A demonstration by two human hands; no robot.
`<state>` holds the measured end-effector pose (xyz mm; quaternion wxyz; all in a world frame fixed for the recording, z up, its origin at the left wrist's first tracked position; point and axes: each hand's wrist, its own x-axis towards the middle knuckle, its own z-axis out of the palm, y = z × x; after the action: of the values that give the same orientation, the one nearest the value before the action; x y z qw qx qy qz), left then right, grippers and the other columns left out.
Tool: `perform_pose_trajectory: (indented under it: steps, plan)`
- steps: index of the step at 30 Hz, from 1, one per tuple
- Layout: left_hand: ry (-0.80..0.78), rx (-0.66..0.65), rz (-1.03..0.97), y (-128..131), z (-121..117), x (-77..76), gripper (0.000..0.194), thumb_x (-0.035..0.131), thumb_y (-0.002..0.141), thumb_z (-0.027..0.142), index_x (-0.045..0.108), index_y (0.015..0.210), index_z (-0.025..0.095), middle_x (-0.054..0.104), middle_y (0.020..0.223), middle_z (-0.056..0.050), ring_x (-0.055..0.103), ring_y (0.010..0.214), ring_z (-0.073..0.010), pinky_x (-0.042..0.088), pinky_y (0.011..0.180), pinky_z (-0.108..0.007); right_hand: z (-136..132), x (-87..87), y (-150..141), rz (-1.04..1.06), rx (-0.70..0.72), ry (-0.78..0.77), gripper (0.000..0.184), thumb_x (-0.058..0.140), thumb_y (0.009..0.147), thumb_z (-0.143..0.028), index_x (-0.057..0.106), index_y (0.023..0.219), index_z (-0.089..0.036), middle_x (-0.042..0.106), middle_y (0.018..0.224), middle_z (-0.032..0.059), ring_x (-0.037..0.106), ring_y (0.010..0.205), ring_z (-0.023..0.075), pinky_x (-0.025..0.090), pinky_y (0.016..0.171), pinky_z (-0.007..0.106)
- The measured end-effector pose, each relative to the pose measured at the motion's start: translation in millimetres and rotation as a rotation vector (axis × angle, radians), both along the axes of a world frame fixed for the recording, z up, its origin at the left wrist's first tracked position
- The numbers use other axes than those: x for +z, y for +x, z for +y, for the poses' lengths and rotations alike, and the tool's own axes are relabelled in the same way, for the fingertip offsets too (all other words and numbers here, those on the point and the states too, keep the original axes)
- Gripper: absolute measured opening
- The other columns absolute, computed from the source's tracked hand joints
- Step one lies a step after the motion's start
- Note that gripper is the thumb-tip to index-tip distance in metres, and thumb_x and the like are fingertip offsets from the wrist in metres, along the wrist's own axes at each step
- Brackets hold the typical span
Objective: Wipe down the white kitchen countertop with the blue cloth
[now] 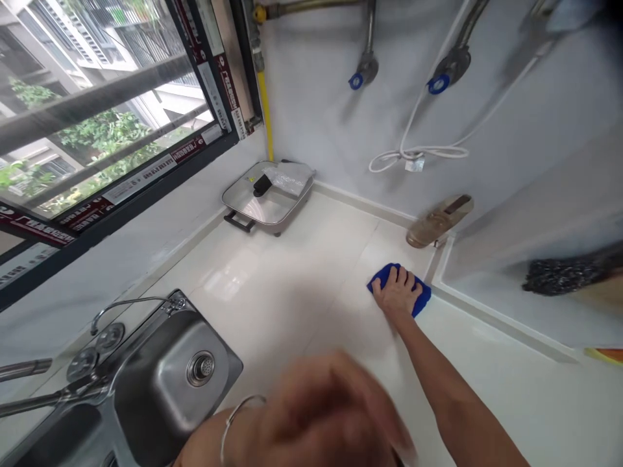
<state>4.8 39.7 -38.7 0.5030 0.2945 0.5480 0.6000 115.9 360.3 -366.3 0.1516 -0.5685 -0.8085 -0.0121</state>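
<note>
My right hand point(396, 292) reaches far out over the white countertop point(302, 285) and presses on a blue cloth point(422, 302). Its fingers bend over the cloth, which lies beside the low ledge on the right. Close to the camera, my left hand point(335, 408) is large and blurred, with a thin silver bangle point(231, 421) on the wrist. Its fingers look bent, but the blur hides whether anything is in them. It hovers to the right of the stainless steel sink point(160, 383).
An electric pan with a glass lid point(265, 201) stands in the back corner, a plastic-wrapped packet on it. A brownish object point(438, 222) leans by the ledge. A faucet point(131, 301) rises behind the sink. A white cord point(418, 152) and valves point(364, 71) are on the wall.
</note>
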Motion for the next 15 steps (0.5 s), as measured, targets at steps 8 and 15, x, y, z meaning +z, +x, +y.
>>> perform_pose_trajectory:
  steps: [8, 15]
  plan:
    - [0.092, 0.034, -0.233, -22.9, 62.6, -32.6, 0.042, 0.061, 0.089, 0.056, 0.068, 0.104, 0.017, 0.059, 0.058, 0.003, 0.042, 0.043, -0.0056, 0.024, 0.039, -0.020, -38.1, 1.2, -7.9, 0.060, 0.090, 0.024, 0.066, 0.033, 0.093, -0.040, 0.041, 0.148, -0.004, 0.044, 0.150, 0.0267, 0.033, 0.141, 0.0395, 0.024, 0.112, 0.065]
    - [0.135, 0.158, -0.230, -13.6, 28.3, -31.6, 0.045, 0.057, 0.090, 0.059, 0.071, 0.102, 0.018, 0.053, 0.056, 0.004, 0.035, 0.045, -0.0060, 0.023, 0.043, -0.023, -109.5, 0.4, -13.1, 0.000, 0.229, -0.018, 0.064, 0.034, 0.093, -0.039, 0.041, 0.148, -0.007, 0.044, 0.153, 0.0226, 0.031, 0.145, 0.0363, 0.023, 0.115, 0.062]
